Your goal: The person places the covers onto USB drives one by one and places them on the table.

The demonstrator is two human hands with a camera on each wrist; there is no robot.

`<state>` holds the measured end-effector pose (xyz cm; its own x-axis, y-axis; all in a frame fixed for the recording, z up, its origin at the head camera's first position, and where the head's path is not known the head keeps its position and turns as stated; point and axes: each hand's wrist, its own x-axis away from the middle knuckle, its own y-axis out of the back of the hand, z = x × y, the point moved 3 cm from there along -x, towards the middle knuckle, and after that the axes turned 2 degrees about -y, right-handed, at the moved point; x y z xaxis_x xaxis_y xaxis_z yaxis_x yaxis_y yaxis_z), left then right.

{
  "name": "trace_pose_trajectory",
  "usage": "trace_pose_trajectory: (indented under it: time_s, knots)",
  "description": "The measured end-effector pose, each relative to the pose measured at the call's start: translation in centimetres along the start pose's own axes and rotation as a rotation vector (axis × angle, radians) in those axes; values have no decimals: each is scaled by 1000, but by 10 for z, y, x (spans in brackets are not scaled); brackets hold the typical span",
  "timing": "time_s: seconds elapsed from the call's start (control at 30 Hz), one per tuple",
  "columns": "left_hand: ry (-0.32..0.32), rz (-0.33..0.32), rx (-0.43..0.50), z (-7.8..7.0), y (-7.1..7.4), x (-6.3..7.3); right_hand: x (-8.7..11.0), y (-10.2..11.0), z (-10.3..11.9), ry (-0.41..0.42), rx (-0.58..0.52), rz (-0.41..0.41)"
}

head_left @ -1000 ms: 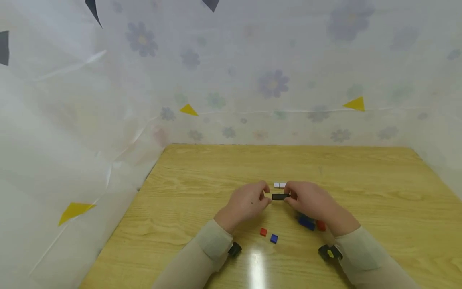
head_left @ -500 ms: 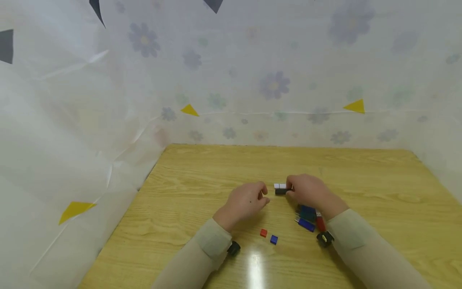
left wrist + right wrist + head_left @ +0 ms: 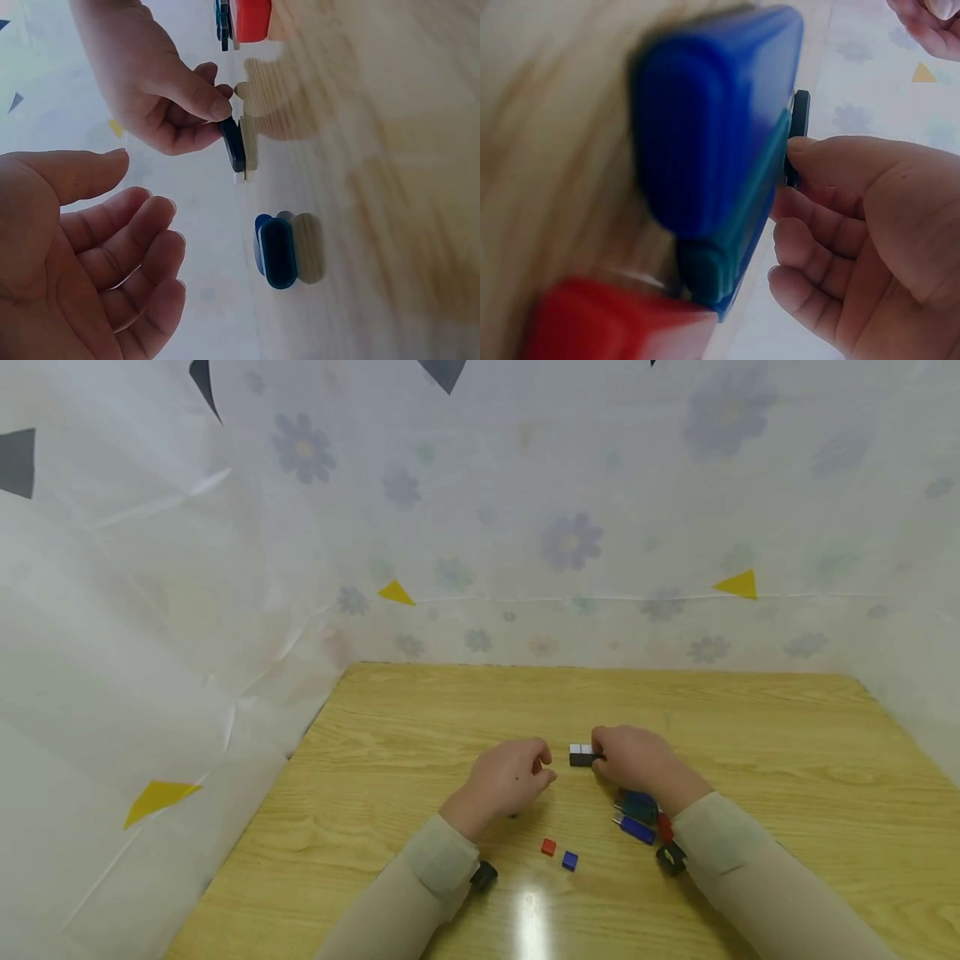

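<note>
My right hand pinches one end of a black USB flash drive between thumb and fingers, low over the table. The drive lies right along the front of a white USB stick, whose right end the fingers hide. My left hand hovers to the left, fingers loosely curled and holding nothing. A dark teal, rounded cap-like piece shows near it in the left wrist view, with blue behind. By the right wrist lie a blue drive, a teal one and a red one.
A small red block-like piece and a small blue one lie on the wooden table between the forearms. Pale flowered sheeting encloses the table at the back and sides.
My right hand has carried the black drive away from me, up against the white one, then shifted it slightly left. My left hand has barely moved and stays apart.
</note>
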<state>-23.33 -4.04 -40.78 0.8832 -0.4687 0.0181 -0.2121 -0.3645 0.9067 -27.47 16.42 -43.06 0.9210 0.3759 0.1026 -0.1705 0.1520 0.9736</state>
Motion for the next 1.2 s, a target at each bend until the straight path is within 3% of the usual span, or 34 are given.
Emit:
trace_pose_trajectory:
  time_s: [0.27, 0.7, 1.03, 1.2]
  knots:
    - [24, 5, 9, 4, 1, -3, 5, 6, 0, -31, -14, -12]
    - [44, -8, -29, 15, 10, 0, 38, 21, 5, -27, -122, -76]
    - [98, 94, -185, 21, 3, 0, 51, 23, 3, -32, -146, -97]
    - [108, 119, -194, 24, -2, 3, 53, 22, 2, -25, -144, -97]
